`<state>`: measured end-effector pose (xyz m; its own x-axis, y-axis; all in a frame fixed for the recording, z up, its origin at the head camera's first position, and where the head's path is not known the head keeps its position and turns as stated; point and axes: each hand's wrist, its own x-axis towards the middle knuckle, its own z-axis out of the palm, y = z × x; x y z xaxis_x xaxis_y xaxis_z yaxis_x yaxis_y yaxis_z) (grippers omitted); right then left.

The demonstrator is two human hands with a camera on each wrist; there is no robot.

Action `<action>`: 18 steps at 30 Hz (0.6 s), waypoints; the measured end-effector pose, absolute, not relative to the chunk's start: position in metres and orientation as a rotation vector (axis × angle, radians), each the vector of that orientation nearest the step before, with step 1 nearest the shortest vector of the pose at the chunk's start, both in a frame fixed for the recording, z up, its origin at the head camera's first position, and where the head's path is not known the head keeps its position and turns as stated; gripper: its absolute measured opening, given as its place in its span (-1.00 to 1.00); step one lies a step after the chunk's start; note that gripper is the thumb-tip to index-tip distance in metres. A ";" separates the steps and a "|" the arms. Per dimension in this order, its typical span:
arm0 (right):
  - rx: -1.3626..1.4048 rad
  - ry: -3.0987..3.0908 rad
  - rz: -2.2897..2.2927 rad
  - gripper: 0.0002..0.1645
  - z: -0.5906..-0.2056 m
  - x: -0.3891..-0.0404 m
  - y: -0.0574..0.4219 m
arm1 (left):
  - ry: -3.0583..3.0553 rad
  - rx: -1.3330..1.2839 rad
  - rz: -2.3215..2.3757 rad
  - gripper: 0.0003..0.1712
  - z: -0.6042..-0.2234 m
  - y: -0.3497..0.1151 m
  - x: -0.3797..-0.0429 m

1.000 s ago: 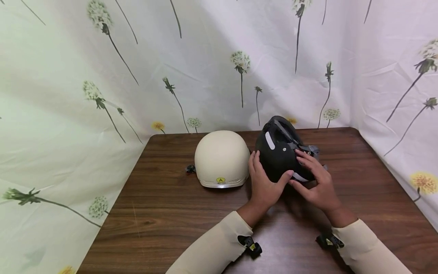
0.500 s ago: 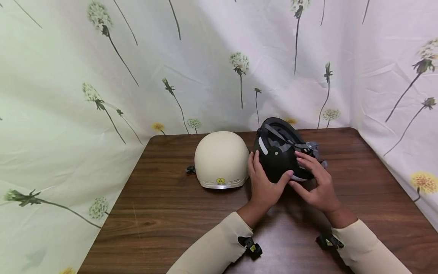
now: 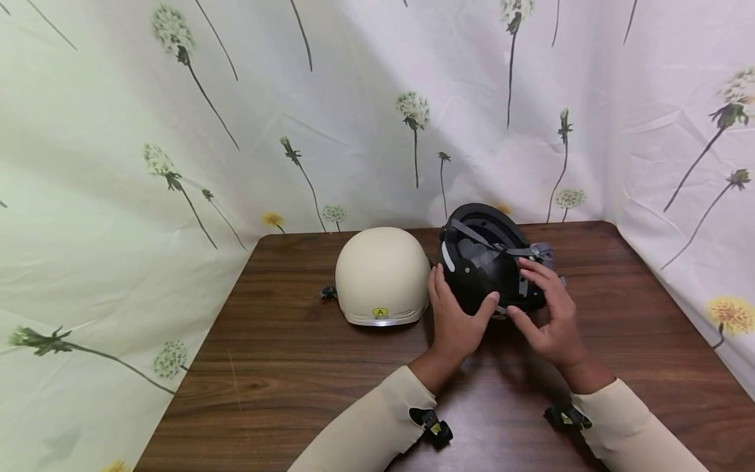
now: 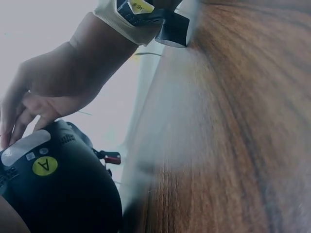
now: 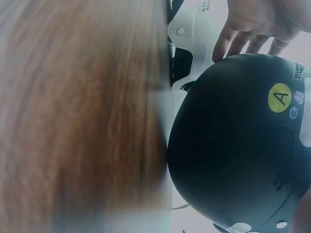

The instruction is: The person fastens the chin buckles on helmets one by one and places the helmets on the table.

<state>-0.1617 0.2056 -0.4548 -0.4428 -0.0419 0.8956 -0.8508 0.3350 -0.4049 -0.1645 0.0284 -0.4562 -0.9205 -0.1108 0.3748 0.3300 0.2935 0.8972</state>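
A black helmet (image 3: 472,283) lies tipped back on the wooden table, its open side facing up and away, so the lining and grey chin strap (image 3: 472,231) show. My left hand (image 3: 457,324) holds the shell's left side, fingers along it and thumb across the near side. At the right rim my right hand (image 3: 553,324) grips with bent fingers; in the left wrist view its fingertips meet the edge by a white strip (image 4: 26,145). A yellow "A" sticker (image 5: 280,97) shows on the black shell in the right wrist view. Part of each hand is cut off in its own wrist view.
A cream helmet (image 3: 382,275) stands upright close to the left of the black one, a dark buckle (image 3: 328,292) poking out at its left. The brown table (image 3: 295,393) ends at a dandelion-print cloth (image 3: 366,118) behind and on both sides.
The black helmet has rolled back, turning its opening further up and showing more of the lining. My right fingers and thumb have shifted slightly right; the cream helmet stays put.
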 end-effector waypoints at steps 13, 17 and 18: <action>0.226 -1.875 1.132 -0.25 -0.463 -0.168 0.216 | -2.243 -0.211 -1.701 0.24 -0.456 0.027 -0.164; 0.188 -1.922 1.167 -0.23 -0.465 -0.167 0.217 | -2.235 -0.202 -1.720 0.24 -0.458 0.027 -0.165; 0.185 -1.932 1.169 -0.23 -0.465 -0.167 0.218 | -2.232 -0.200 -1.733 0.24 -0.458 0.027 -0.165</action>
